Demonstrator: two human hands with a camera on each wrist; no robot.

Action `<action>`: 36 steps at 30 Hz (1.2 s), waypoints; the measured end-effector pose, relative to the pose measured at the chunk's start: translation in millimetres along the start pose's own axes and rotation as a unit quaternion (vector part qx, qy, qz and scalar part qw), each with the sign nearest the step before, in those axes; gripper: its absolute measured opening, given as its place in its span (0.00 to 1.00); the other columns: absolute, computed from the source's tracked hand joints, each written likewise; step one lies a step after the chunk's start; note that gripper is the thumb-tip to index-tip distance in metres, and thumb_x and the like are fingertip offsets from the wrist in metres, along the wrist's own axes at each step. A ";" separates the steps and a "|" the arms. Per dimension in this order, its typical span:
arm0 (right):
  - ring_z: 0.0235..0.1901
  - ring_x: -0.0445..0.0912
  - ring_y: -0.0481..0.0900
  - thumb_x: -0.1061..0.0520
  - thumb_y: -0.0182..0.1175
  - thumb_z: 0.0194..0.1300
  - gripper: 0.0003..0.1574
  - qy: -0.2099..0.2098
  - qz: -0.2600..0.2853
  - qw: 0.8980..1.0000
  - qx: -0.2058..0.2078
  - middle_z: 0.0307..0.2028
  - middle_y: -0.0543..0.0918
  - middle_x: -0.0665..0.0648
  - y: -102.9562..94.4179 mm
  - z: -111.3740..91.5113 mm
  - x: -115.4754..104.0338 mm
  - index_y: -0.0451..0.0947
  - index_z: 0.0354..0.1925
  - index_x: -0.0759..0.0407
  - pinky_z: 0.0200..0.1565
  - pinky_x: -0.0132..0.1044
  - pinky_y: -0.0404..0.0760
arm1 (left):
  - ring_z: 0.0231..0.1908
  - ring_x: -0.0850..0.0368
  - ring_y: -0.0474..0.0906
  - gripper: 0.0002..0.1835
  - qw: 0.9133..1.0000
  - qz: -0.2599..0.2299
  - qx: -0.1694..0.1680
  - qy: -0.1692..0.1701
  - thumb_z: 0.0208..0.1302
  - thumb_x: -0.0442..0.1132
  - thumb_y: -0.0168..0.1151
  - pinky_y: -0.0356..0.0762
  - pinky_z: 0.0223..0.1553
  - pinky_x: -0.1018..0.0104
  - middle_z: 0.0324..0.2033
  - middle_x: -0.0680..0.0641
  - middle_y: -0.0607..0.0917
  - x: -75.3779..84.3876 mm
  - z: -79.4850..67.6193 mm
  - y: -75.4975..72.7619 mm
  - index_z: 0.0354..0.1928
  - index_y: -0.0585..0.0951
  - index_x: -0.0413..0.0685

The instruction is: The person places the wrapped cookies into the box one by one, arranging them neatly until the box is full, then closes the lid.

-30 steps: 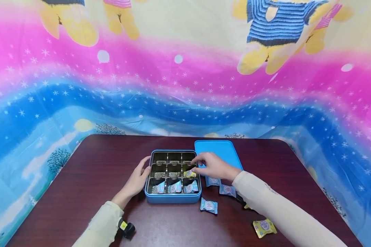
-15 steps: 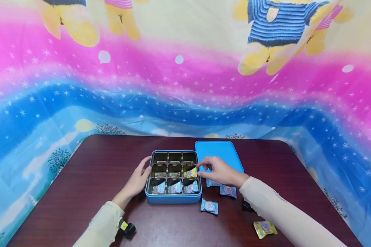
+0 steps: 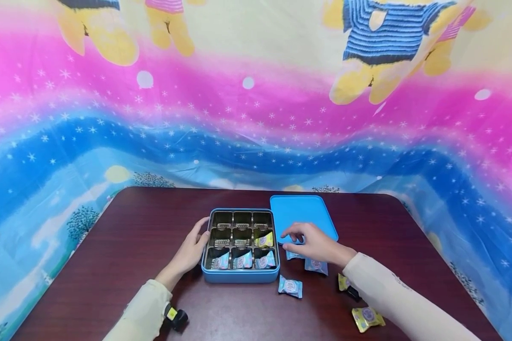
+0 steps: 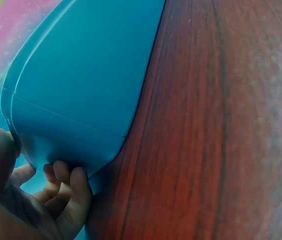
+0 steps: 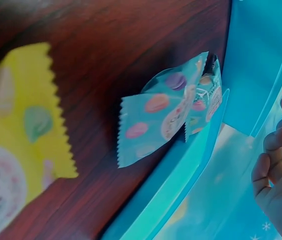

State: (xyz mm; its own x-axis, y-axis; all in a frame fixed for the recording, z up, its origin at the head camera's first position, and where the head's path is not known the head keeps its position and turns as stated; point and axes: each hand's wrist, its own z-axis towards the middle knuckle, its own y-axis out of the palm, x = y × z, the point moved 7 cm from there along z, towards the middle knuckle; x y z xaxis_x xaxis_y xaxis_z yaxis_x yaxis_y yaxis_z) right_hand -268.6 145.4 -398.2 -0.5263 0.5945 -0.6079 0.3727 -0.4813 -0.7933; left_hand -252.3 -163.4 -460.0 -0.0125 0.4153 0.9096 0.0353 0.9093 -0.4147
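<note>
A blue tin box (image 3: 241, 275) with a dark divided insert stands on the table. My left hand (image 3: 193, 248) grips its left side, thumb at the rim and curled fingers against the outer wall (image 4: 81, 65). Blue-wrapped candies (image 3: 242, 259) sit in the three front compartments, and a yellow-wrapped candy (image 3: 264, 239) fills the middle row's right one. The other compartments hold no candy. My right hand (image 3: 313, 242), holding nothing, hovers right of the box over the near edge of the blue lid (image 3: 300, 213), fingers loosely bent.
On the dark wooden table (image 3: 153, 213), a blue candy (image 3: 290, 286) lies near the box's front right corner. Two more blue candies (image 5: 153, 112) lie beside the lid, partly under my right hand in the head view. Yellow candies (image 3: 368, 318) lie by my right forearm. A patterned cloth (image 3: 256, 118) hangs behind.
My right hand has left the yellow candy in its compartment and moved right, away from the box toward the lid. My left hand has stayed on the box.
</note>
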 end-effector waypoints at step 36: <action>0.31 0.37 0.73 0.49 0.64 0.71 0.16 0.025 0.021 0.999 -0.002 0.34 0.78 0.45 -9.5 -45.4 30.5 0.83 0.53 0.53 0.34 0.32 0.77 | 0.34 0.56 0.85 0.26 1.000 -0.009 -0.002 -0.003 0.81 0.38 0.43 0.82 0.38 0.63 0.38 0.36 0.86 -2.4 0.7 1.1 0.77 0.59 0.54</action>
State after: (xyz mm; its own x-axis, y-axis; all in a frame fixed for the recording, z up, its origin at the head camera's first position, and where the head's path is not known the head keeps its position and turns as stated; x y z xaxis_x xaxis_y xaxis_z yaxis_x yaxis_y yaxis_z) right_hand -253.5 197.3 -410.7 -0.4713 0.6058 -0.6410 0.3968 -0.5035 -0.7675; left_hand -252.9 -163.4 -462.6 -0.0187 0.3997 0.9165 0.0381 0.9162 -0.3988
